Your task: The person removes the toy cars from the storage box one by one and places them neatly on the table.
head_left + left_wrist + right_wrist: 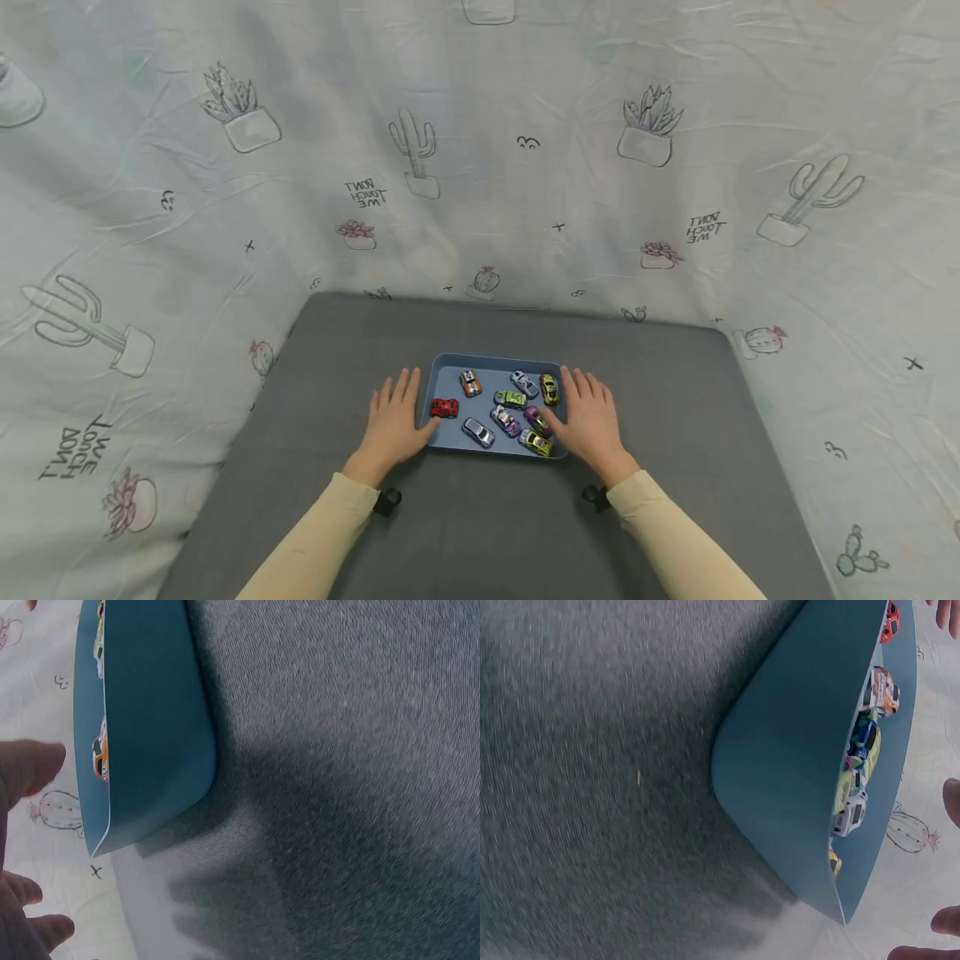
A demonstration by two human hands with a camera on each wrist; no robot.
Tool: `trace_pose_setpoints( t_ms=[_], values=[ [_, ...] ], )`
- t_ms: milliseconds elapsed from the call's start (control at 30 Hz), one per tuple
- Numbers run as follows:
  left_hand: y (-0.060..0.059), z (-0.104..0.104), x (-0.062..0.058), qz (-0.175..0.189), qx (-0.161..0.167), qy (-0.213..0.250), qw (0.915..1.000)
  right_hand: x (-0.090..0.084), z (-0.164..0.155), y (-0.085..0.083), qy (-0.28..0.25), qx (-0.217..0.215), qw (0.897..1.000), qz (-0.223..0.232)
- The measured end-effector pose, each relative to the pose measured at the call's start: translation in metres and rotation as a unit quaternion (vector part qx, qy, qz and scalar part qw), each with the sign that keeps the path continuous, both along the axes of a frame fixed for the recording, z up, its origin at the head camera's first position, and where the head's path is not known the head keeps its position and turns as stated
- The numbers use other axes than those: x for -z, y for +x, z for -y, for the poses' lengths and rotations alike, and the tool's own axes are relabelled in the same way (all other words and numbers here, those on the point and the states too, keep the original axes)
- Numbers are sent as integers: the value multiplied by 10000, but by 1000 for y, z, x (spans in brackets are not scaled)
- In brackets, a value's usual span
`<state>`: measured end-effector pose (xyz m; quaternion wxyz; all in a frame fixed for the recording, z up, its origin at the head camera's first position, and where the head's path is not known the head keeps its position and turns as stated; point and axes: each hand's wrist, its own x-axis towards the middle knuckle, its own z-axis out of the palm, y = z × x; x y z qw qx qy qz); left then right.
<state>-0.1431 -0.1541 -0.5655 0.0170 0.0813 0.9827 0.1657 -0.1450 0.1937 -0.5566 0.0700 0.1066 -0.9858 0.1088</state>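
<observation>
A shallow blue tray point(496, 361) sits mid-table and holds several toy cars, among them a red car point(444, 407), an orange car point(470, 382) and a green car point(510, 399). My left hand point(412, 404) lies flat on the table beside the tray's left side, its thumb against the rim. My right hand point(570, 400) lies flat at the tray's right side, with its thumb over the rim near a magenta car point(536, 419). The left wrist view shows the tray's outer wall point(150, 712) and my fingers point(26, 769). The right wrist view shows the tray wall point(795, 765) with cars point(862, 750) inside.
The grey table point(487, 517) is covered in a felt-like cloth. A pale sheet printed with cacti point(480, 167) hangs behind and round both sides of it. Black camera mounts point(387, 502) sit on both wrists.
</observation>
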Motion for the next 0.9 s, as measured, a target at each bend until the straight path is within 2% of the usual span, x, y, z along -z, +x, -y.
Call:
trace_pose_setpoints(
  t_ms=[167, 333, 567, 800, 900],
  values=[
    [2, 0, 5, 247, 13, 653, 9976, 4, 6, 1, -351, -112, 9992, -132],
    [5, -1, 12, 522, -72, 1433, 9883, 11, 11, 3, -676, -127, 9976, -14],
    [10, -5, 16, 666, -313, 2085, 9753, 23, 14, 4, -982, -155, 9950, 3],
    [12, -6, 24, 944, -514, 2919, 9504, 30, 18, 6, -1092, -126, 9937, 209],
    [13, -6, 26, 1029, -571, 3122, 9427, 31, 19, 7, -1125, -129, 9934, 192]
  ],
)
